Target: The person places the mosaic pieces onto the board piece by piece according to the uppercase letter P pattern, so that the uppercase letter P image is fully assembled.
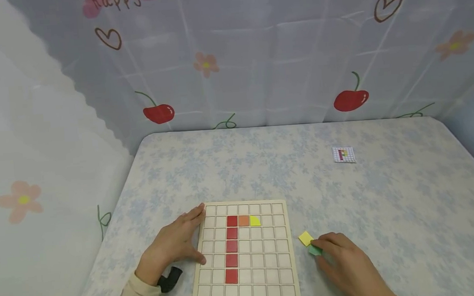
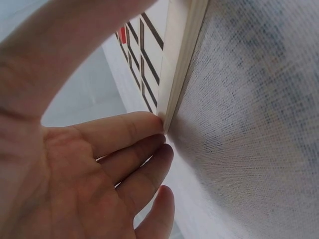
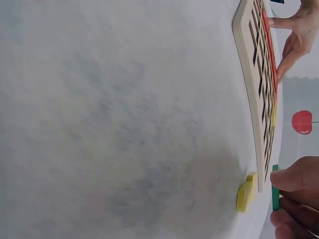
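Note:
A wooden grid board [image 1: 292, 254] lies on the table, with several red tiles [image 1: 232, 246] in one column. At the top of that column an orange tile [image 1: 244, 221] sits beside a yellow tile with a cut-off corner [image 1: 255, 221]. My left hand [image 1: 171, 244] rests against the board's left side, fingers and thumb spread along its edge. Right of the board, my right hand [image 1: 348, 261] pinches a green tile [image 3: 275, 191] between thumb and fingers. Another yellow piece [image 1: 305, 238] lies on the cloth just beyond those fingertips; whether it is one tile or more, I cannot tell.
A small pattern card [image 1: 344, 154] showing a coloured grid lies at the back right. Pale blue floral cloth [image 1: 222, 167] covers the table. A printed curtain [image 1: 264, 72] hangs behind it. Something black [image 1: 170, 279] is at my left wrist.

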`<state>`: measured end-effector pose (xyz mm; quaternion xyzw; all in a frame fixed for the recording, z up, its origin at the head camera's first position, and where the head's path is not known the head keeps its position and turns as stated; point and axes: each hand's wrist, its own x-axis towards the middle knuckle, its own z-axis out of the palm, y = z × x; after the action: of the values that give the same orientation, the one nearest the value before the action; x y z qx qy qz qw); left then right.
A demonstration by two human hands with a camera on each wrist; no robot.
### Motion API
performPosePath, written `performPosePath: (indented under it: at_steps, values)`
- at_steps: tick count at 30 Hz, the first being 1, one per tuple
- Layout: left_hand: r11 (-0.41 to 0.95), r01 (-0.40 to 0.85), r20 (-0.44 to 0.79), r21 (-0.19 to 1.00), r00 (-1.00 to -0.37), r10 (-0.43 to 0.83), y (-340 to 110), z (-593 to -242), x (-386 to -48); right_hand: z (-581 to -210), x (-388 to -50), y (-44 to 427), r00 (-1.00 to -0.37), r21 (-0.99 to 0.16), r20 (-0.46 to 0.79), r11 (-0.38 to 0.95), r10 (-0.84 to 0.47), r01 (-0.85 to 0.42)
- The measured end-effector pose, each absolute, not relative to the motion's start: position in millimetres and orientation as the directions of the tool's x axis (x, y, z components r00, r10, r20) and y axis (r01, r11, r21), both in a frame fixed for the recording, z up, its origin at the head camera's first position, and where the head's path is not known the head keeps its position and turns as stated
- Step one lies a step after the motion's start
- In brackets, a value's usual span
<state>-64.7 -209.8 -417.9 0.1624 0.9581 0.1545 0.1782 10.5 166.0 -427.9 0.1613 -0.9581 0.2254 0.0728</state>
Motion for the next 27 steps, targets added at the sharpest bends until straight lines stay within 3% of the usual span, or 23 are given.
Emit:
performPosePath:
  at_steps: [8,20,27]
  values:
    - [0.900,0.258,-0.291,0.352,-0.883,0.367,-210.4,-420.1,-65.1,-435.0,-13.1,138.6,-0.921,-0.566,0.156,0.732,-0.358,-0.380]
    - [0.898,0.251,-0.291,0.362,-0.885,0.365,-208.6,-417.1,-65.0,-439.6,-34.2,82.2,-0.814,-0.585,0.201,0.600,-0.544,-0.546]
    - [0.901,0.246,-0.290,0.357,-0.888,0.357,-209.1,-417.7,-64.2,-440.7,-40.4,61.4,-0.776,-0.582,0.142,0.583,-0.614,-0.567]
